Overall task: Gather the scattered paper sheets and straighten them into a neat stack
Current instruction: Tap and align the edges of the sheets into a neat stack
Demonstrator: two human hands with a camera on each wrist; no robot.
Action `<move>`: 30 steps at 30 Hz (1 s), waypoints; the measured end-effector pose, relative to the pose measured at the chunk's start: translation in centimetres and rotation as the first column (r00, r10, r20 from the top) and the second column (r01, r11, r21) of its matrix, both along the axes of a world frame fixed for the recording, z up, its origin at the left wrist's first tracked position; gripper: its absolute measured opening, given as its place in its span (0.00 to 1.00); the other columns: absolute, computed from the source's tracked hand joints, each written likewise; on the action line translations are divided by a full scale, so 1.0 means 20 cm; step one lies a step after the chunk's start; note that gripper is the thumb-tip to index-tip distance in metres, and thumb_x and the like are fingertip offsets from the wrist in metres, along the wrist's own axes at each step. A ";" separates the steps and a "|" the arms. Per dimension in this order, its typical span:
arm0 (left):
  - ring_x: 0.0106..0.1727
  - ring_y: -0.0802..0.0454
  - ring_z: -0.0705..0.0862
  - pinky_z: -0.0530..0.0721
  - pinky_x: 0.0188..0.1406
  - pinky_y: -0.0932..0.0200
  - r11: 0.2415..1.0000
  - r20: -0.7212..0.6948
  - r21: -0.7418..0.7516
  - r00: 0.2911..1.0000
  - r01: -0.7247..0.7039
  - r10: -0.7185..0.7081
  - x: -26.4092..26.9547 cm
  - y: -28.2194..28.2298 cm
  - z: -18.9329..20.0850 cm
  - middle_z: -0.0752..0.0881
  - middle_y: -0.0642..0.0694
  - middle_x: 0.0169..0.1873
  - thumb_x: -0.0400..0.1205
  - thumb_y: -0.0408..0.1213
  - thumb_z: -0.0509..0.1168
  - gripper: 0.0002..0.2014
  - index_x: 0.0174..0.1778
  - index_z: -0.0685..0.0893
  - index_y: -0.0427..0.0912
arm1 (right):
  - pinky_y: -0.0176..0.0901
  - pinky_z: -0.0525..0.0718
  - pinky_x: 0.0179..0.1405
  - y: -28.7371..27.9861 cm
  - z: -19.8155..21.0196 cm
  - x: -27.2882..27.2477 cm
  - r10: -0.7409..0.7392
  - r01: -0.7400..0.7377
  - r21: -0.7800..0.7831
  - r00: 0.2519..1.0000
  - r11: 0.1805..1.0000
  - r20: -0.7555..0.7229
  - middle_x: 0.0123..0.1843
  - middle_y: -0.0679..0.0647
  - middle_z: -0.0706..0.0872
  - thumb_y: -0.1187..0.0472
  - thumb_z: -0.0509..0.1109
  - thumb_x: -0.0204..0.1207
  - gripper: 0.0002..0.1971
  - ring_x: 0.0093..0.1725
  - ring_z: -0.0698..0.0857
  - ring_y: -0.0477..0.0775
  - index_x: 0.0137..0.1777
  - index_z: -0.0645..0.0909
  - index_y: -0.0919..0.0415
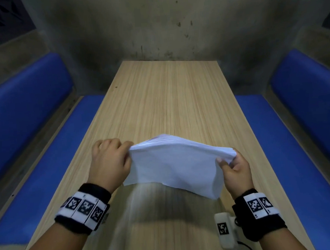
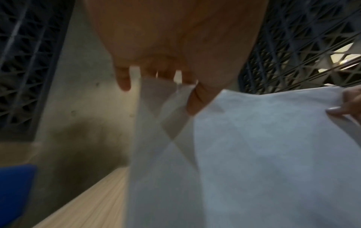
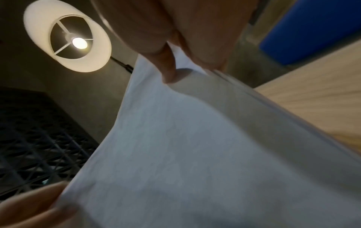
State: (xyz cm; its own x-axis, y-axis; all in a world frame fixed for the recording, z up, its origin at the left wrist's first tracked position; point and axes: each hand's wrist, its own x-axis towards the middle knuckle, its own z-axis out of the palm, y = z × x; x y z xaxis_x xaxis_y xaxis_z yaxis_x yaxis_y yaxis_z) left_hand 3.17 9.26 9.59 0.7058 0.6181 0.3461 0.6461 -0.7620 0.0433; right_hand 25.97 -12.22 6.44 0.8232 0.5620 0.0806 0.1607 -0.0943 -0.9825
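A bundle of white paper sheets (image 1: 174,163) is held up in the air above the wooden table (image 1: 168,97), sagging and tilted down to the right. My left hand (image 1: 112,162) grips its left edge with curled fingers. My right hand (image 1: 233,169) pinches the right edge between thumb and fingers. In the left wrist view the sheets (image 2: 263,154) hang below my left hand's fingers (image 2: 192,101), some edges fanned apart. In the right wrist view the paper (image 3: 185,154) fills the frame under my right hand's fingers (image 3: 168,69). The sheets' lower edges are blurred.
Blue padded benches (image 1: 35,132) (image 1: 295,126) run along both sides of the table. A grey concrete wall (image 1: 154,25) closes the far end. A lit lamp (image 3: 67,35) hangs overhead. Dark lattice panels (image 2: 302,46) stand at the sides.
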 end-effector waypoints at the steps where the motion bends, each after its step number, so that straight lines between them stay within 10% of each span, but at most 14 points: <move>1: 0.45 0.42 0.84 0.75 0.54 0.45 0.998 -0.049 -0.039 0.997 0.053 -0.055 0.06 -0.02 0.05 0.84 0.49 0.38 0.74 0.41 0.54 0.16 0.52 0.84 0.49 | 0.51 0.83 0.45 0.01 0.03 -0.01 0.018 -0.019 0.008 0.999 1.000 0.026 0.41 0.52 0.89 0.74 0.64 0.76 0.11 0.43 0.86 0.53 0.45 0.82 0.56; 6: 0.46 0.42 0.84 0.78 0.42 0.50 0.897 -0.007 -0.230 0.921 0.377 -0.389 0.35 -0.19 0.23 0.87 0.49 0.46 0.78 0.36 0.57 0.12 0.57 0.77 0.47 | 0.24 0.78 0.35 0.08 0.24 -0.10 0.136 -0.153 0.054 0.963 0.987 0.231 0.36 0.40 0.86 0.76 0.62 0.77 0.17 0.34 0.83 0.36 0.40 0.80 0.52; 11: 0.35 0.45 0.79 0.77 0.30 0.50 0.866 0.145 -0.229 0.896 0.444 -0.420 0.37 -0.21 0.30 0.79 0.55 0.32 0.75 0.32 0.56 0.07 0.41 0.71 0.50 | 0.20 0.73 0.40 0.06 0.32 -0.05 0.092 -0.096 -0.002 0.942 0.995 0.324 0.38 0.36 0.86 0.67 0.71 0.74 0.11 0.40 0.82 0.32 0.42 0.80 0.47; 16: 0.31 0.56 0.77 0.73 0.33 0.59 0.798 0.495 -0.386 0.834 0.463 -0.245 0.25 -0.11 0.28 0.77 0.53 0.28 0.82 0.34 0.59 0.08 0.38 0.73 0.52 | 0.41 0.75 0.60 0.00 0.21 0.07 -0.080 0.077 -0.035 0.990 0.996 -0.119 0.69 0.50 0.74 0.60 0.81 0.65 0.39 0.67 0.76 0.50 0.74 0.65 0.53; 19: 0.40 0.55 0.86 0.81 0.39 0.60 0.644 0.666 -0.542 0.743 0.540 -0.063 0.22 -0.14 0.26 0.87 0.47 0.42 0.85 0.32 0.60 0.07 0.51 0.82 0.47 | 0.48 0.84 0.54 0.04 0.20 0.03 0.166 -0.057 0.258 0.890 0.964 -0.425 0.63 0.55 0.85 0.66 0.74 0.70 0.26 0.63 0.85 0.56 0.68 0.74 0.59; 22: 0.50 0.66 0.87 0.82 0.45 0.71 0.572 0.728 -0.588 0.683 0.572 0.065 0.20 -0.18 0.20 0.89 0.63 0.50 0.85 0.34 0.59 0.13 0.59 0.80 0.57 | 0.42 0.86 0.51 0.10 0.24 -0.02 0.144 -0.076 0.247 0.951 0.966 -0.274 0.55 0.50 0.90 0.72 0.62 0.80 0.14 0.55 0.89 0.47 0.61 0.80 0.58; 30: 0.56 0.71 0.82 0.80 0.52 0.72 0.697 0.844 -0.410 0.535 0.589 0.044 0.18 -0.21 0.28 0.83 0.74 0.53 0.87 0.33 0.55 0.16 0.64 0.71 0.60 | 0.40 0.81 0.60 0.12 0.54 -0.12 0.047 -0.070 0.268 0.995 0.961 0.092 0.61 0.45 0.85 0.71 0.57 0.82 0.20 0.62 0.84 0.41 0.73 0.68 0.59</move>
State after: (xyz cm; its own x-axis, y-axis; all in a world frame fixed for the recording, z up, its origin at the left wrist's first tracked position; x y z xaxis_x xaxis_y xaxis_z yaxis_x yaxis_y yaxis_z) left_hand 6.83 5.11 15.10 0.5318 0.7096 0.4623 -0.1297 -0.4712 0.8724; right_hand 23.51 -9.73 17.22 0.7732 0.5567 0.3036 0.2408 0.1851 -0.9528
